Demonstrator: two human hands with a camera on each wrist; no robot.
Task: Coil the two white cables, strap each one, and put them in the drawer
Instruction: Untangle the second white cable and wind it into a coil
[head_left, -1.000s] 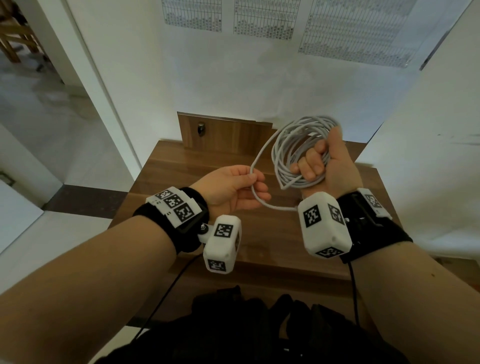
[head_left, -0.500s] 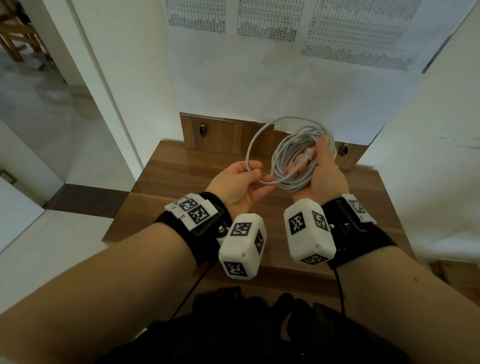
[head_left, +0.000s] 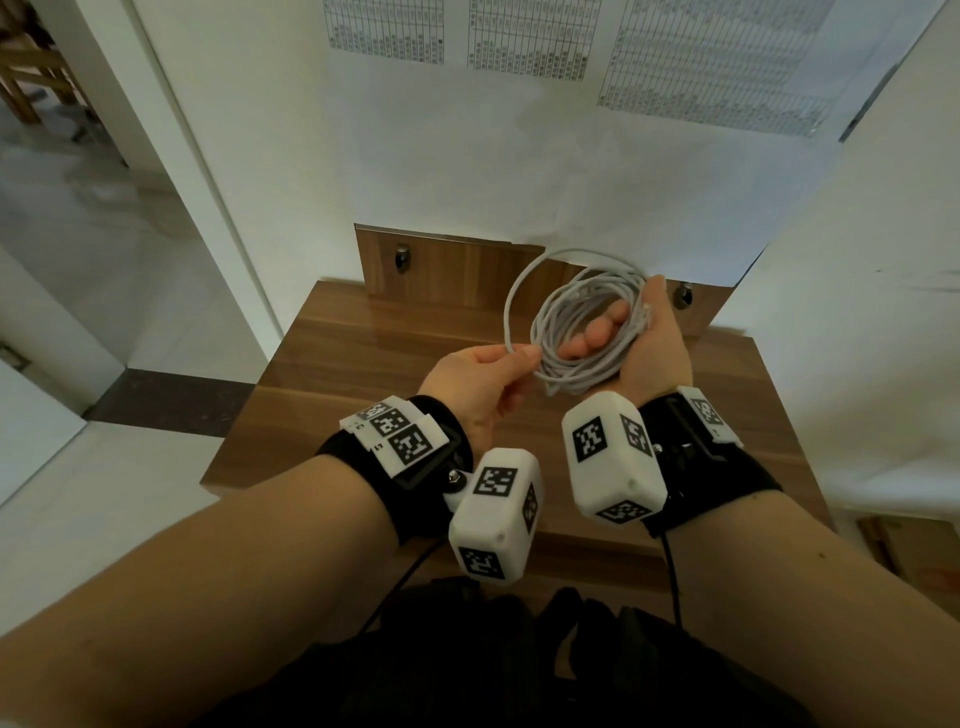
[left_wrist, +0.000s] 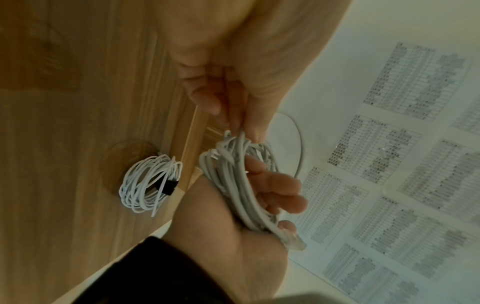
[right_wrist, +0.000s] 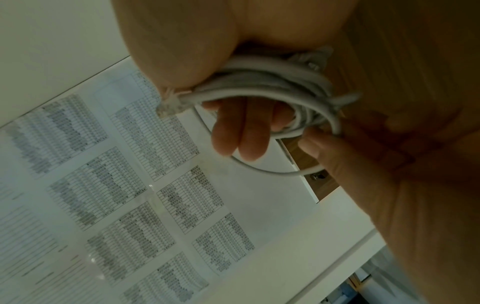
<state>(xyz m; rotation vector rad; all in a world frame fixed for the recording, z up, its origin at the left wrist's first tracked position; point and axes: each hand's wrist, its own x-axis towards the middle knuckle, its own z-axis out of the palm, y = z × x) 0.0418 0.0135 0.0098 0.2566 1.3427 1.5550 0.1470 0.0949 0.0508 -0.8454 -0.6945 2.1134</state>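
So the wooden desk (head_left: 332, 364) fills most of the scene, pushed up against a white wall w/ printed tables (head_left: 524, 36) taped on it. There's a wood back panel w/ a small metal knob (head_left: 401, 257) behind the desk; can't tell if that's the drawer or where the drawer is tbh.

Person stands over it w/ both hands up above the desk. Right hand (head_left: 652, 343) has the coil of white cable (head_left: 582, 332) looped round it, fingers poking thru the middle, thumb pressing the bundle and one plug end (left_wrist: 292, 239) to the palm. Left hand (head_left: 475, 371) is pinching the loose outer strand right next to the coil.

What's changed: a sec ago the left hand was lower and further off, w/ a slack tail hanging between the hands. Now it's come up beside the bundle and that tail has turned into one big loop standing wider than the rest. Imo that's abt the last turn, so coiling on this one is nearly done and strapping comes next.

Other white cable (left_wrist: 149, 185) sits on the desk, coiled, w/ a black strap (left_wrist: 168, 186) on it. So cable 1 looks finished bar the drawer.
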